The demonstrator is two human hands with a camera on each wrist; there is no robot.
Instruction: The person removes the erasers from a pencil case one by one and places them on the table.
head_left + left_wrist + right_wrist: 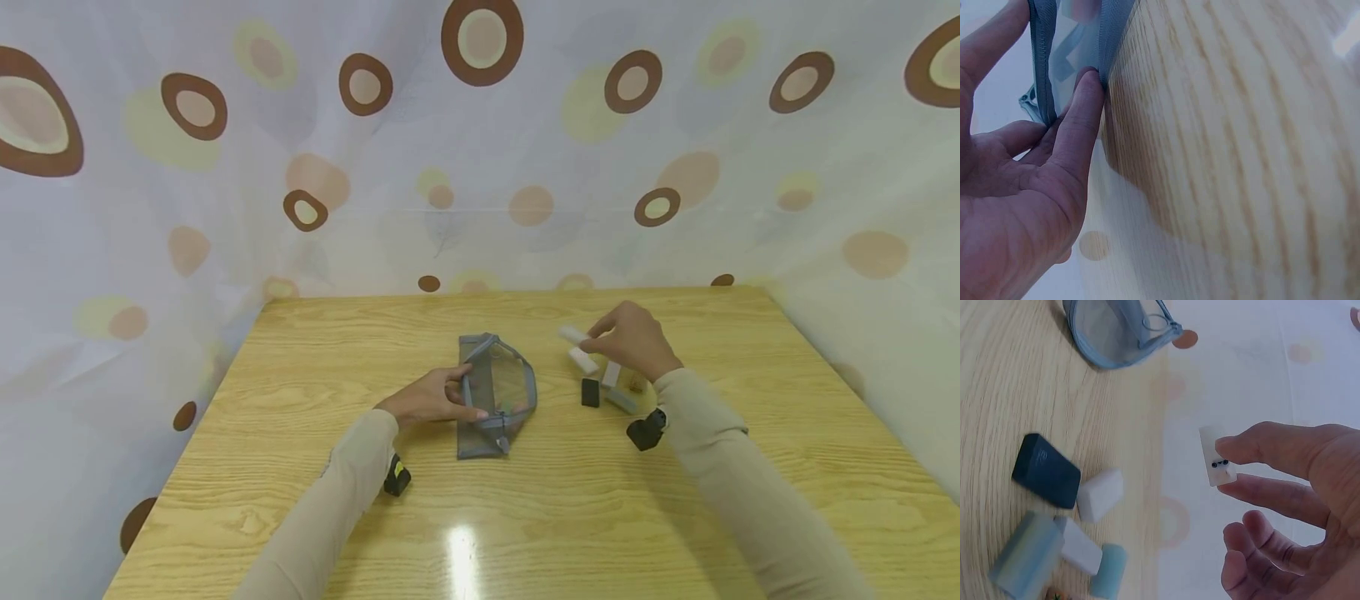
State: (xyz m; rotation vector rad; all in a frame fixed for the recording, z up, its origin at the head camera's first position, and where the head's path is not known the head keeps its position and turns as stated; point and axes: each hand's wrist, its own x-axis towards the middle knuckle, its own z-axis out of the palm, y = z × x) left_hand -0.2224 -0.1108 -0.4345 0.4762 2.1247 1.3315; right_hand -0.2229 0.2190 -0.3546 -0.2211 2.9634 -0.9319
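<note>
My left hand point(435, 396) holds a grey-blue mesh zip pouch point(529, 387) by its mouth, thumb and fingers on the zip edges. The pouch lies on its side with the mouth spread apart, and its zip tab hangs at the near end. In the left wrist view the fingers grip the zip tape point(1044, 62). My right hand point(632, 337) pinches a small white eraser point(1210, 442), marked with two black dots, between thumb and index finger, while the other fingers curl loosely. It is raised over a white eraser point(582, 361) and a black eraser point(591, 392).
Beside these lie another white block point(612, 374) and a grey-blue block point(621, 400). A light blue piece point(1109, 570) and a small orange-brown item point(1057, 594) are close by. Patterned sheeting point(480, 242) walls in the wooden table point(337, 325) at the back and sides.
</note>
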